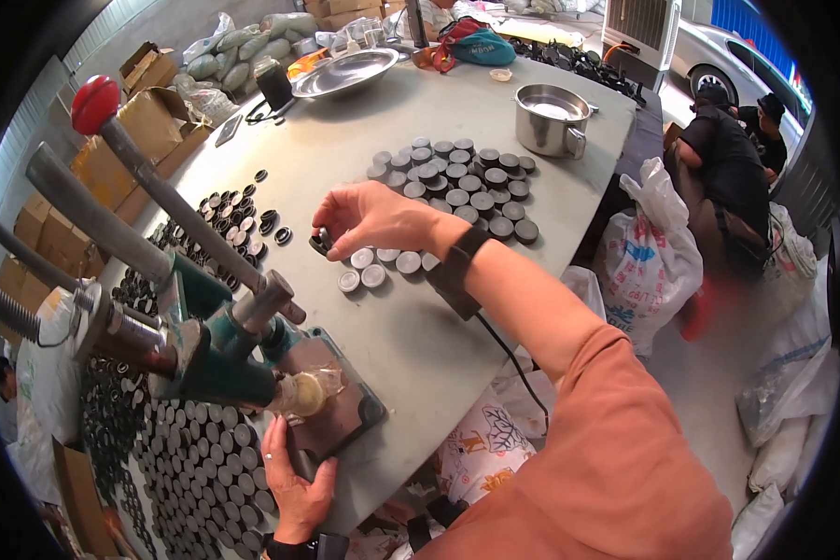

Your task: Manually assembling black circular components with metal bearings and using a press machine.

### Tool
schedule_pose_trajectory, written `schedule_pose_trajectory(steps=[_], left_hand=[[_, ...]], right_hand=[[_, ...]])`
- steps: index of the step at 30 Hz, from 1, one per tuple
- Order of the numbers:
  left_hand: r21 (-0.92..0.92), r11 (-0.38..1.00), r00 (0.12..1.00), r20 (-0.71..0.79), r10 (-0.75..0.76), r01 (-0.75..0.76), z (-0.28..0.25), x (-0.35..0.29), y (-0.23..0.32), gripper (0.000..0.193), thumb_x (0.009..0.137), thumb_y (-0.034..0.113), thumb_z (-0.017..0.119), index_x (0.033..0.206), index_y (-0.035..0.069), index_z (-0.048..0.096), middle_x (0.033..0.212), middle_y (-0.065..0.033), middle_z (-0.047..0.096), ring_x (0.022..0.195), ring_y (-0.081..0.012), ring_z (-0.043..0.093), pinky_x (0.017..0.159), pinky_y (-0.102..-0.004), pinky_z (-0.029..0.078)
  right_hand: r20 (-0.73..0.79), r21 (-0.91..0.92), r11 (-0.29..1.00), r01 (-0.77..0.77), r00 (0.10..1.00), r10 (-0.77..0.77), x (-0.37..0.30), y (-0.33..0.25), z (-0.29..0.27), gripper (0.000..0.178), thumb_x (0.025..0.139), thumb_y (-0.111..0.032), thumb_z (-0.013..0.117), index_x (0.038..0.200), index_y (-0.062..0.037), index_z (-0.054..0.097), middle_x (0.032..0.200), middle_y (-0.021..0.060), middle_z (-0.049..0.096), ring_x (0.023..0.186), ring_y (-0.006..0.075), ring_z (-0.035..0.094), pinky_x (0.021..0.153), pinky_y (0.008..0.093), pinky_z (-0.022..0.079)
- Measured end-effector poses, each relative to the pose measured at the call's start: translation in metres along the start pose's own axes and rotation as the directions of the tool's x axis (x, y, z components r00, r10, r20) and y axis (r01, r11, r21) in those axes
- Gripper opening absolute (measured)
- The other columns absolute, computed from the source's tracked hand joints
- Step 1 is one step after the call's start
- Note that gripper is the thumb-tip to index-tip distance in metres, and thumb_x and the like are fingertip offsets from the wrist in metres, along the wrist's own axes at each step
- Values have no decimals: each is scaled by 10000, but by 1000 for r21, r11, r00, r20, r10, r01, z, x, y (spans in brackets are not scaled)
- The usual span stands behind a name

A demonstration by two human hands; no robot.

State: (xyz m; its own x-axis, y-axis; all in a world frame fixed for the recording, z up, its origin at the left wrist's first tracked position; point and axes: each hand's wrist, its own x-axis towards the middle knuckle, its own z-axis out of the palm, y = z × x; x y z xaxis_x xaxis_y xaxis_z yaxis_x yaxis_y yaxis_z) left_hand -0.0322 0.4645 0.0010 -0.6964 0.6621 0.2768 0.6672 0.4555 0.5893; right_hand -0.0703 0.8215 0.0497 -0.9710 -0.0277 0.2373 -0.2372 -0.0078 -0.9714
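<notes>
Over the middle of the table, my right hand pinches a small dark round cap between thumb and fingers. Below that wrist lie several pale-faced round caps, in front of a pile of grey round caps. A green hand press with a long red-knobbed lever stands at the left. My left hand rests by the press base, thumb apart and fingers stretched toward the yellowish round die. Nothing shows in that hand. Contact between its fingertips and the die is hard to make out.
Many grey caps cover the table left of the press; dark rings lie scattered beyond it. A steel pot and a steel basin stand farther back. White sacks line the right edge. Two people crouch beyond.
</notes>
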Motion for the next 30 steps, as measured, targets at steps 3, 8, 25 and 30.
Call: schedule_pose_trajectory(steps=[3,8,25,30], left_hand=[[-6,1000,979,-204,22,-24,-2,-3,1,587,648,15,623,1202,-27,435,1224,-182,423,1133,-294,424,952,-360,347],[-620,711,930,89,-357,333,-13,-2,79,273,911,127,453,1106,-56,510,946,-137,582,771,-164,598,645,-253,504],[-837,-153,792,547,-271,525,12,2,79,333,940,197,406,1182,-27,457,1143,-175,535,1063,-256,542,893,-349,479],[-768,-391,758,614,-220,508,11,2,66,329,919,215,464,1154,-15,486,1139,-129,544,1047,-239,543,897,-368,455]], right_hand=[[-80,-279,949,148,981,-176,-40,-13,21,360,660,-76,711,969,24,555,860,77,628,774,116,588,710,255,490],[-55,-455,859,237,955,-292,-122,-27,92,317,641,-43,688,925,-22,548,831,74,623,674,163,609,611,261,496],[33,-759,561,332,879,-476,-154,-24,152,370,650,-52,715,998,-10,594,862,116,606,702,232,578,594,289,471],[-108,-690,696,198,923,-370,-152,-16,160,323,665,-95,696,950,-1,575,790,100,601,675,219,578,625,311,480]])
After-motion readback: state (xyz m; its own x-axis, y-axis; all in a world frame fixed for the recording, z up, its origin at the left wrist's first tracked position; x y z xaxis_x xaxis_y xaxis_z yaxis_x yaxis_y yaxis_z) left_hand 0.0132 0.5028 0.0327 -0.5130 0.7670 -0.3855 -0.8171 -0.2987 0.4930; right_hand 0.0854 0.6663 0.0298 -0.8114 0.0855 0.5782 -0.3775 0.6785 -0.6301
